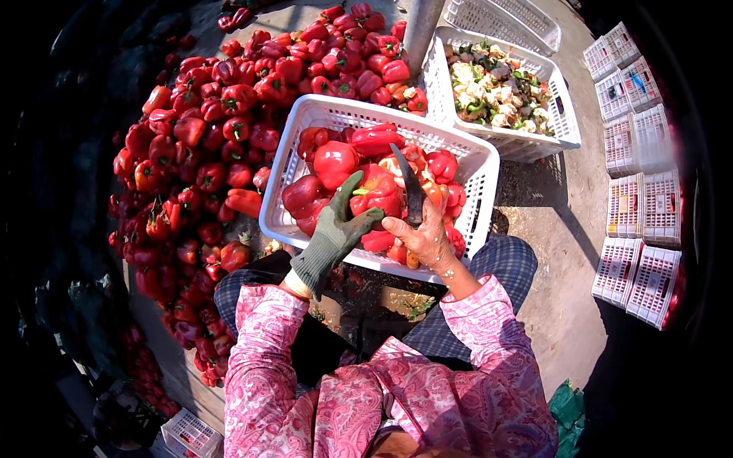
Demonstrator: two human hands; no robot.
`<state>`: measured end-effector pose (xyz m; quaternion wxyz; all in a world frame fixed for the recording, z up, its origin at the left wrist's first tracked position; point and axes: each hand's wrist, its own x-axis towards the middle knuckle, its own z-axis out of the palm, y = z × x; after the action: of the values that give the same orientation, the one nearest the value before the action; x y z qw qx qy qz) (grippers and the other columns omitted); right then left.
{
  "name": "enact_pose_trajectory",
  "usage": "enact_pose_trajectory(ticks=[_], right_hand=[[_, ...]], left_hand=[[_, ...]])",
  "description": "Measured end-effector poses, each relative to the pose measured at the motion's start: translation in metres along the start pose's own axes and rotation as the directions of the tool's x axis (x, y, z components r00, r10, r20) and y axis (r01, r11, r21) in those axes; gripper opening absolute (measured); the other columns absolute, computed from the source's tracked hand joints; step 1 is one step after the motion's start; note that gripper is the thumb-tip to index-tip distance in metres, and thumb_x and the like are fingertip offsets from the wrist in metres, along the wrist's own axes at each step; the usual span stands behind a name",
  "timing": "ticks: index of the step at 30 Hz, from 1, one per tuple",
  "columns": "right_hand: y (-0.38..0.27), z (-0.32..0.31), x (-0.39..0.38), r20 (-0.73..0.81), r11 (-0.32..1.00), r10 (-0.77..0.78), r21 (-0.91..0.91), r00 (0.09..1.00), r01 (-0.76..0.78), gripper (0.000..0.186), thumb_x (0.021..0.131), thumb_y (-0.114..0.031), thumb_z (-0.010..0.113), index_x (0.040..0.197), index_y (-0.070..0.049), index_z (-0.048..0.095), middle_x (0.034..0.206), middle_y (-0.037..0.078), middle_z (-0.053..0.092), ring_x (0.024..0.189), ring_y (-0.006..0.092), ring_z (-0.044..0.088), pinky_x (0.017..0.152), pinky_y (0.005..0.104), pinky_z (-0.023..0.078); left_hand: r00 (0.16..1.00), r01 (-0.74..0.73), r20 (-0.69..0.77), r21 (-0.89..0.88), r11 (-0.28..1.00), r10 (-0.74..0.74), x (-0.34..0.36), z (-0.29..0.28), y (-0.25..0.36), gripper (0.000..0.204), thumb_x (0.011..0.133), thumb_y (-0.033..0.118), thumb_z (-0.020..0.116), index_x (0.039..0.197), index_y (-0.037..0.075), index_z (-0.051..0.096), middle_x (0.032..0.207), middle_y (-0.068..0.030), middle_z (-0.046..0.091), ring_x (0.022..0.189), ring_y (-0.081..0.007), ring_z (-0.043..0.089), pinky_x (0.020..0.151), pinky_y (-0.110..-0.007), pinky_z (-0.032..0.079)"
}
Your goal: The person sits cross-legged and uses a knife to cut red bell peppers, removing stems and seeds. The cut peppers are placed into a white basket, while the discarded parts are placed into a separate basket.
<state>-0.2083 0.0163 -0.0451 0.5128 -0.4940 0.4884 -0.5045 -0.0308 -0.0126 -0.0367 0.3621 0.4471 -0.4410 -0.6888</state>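
Observation:
My left hand (pixel 334 233), in a grey-green knit glove, is closed on a red bell pepper (pixel 382 195) with a green stem, its thumb and forefinger at the pepper's near-left side. The bare right hand (pixel 427 238) grips a knife (pixel 411 183) with a dark, curved blade that points up and away, just right of that pepper. Pale seeds stick to my right wrist. Both hands are over a white plastic crate (pixel 276 200) holding whole red peppers (pixel 336 162) and opened or cut pieces.
A large heap of red peppers (pixel 210 179) spreads over the ground at left. Beyond my crate, a second white crate (pixel 566 114) holds pale pepper cores and green stems, beside a metal post (pixel 421 34). Stacked white crates (pixel 640 141) line the far right.

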Motion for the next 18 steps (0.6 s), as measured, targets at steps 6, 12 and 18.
enact_pose_trajectory(ticks=[6,12,18], right_hand=[[0.007,-0.005,-0.002,0.061,0.939,0.325,0.101,0.944,-0.329,0.035,0.084,-0.02,0.071,0.11,0.0,0.06,0.073,-0.002,0.059,0.054,0.0044,0.052,0.048,0.0222,0.046],[0.02,-0.016,0.008,0.237,0.589,0.57,0.55,0.787,-0.592,0.02,0.088,-0.017,0.064,0.105,-0.007,0.063,0.066,0.002,0.058,0.047,0.0085,0.05,0.04,0.0229,0.043],[0.014,-0.02,0.009,0.519,0.371,0.524,0.574,0.675,-0.73,0.021,0.087,-0.021,0.063,0.101,-0.006,0.061,0.064,0.003,0.057,0.043,0.01,0.049,0.038,0.024,0.041]], left_hand=[[0.98,-0.196,0.077,0.19,0.962,0.184,-0.012,0.002,-0.003,0.07,0.083,0.001,0.065,0.144,0.002,0.03,0.123,-0.0093,0.053,0.109,-0.0138,0.051,0.097,-0.029,0.041],[0.987,-0.109,0.127,0.12,0.987,0.094,-0.013,-0.017,0.019,0.058,0.087,0.011,0.056,0.14,0.0,0.038,0.12,-0.0082,0.057,0.109,-0.0148,0.053,0.098,-0.028,0.04],[0.955,0.245,0.227,-0.23,0.942,-0.193,-0.019,-0.022,0.017,0.039,0.089,0.016,0.048,0.123,-0.002,0.052,0.097,-0.0078,0.063,0.077,-0.0141,0.062,0.069,-0.028,0.052]])
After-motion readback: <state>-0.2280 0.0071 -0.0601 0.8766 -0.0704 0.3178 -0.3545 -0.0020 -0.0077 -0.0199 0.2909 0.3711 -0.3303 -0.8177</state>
